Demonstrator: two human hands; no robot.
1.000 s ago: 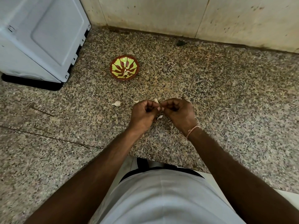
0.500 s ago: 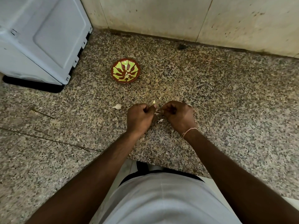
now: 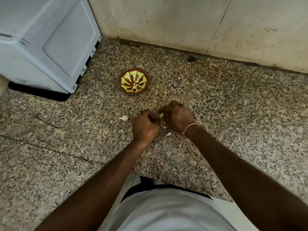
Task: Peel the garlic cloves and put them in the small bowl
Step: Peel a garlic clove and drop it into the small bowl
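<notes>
Pinching a garlic clove (image 3: 161, 116) between curled fingers, the left hand (image 3: 144, 126) and right hand (image 3: 177, 116) are working above the granite counter (image 3: 233, 114), near the small bowl (image 3: 133, 83).

no readable text, labels or numbers anywhere, so far as the view shows.

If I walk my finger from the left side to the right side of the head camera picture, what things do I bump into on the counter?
White appliance → small bowl, and nearer, loose garlic clove → left hand → right hand → dark speck by the wall.
</notes>
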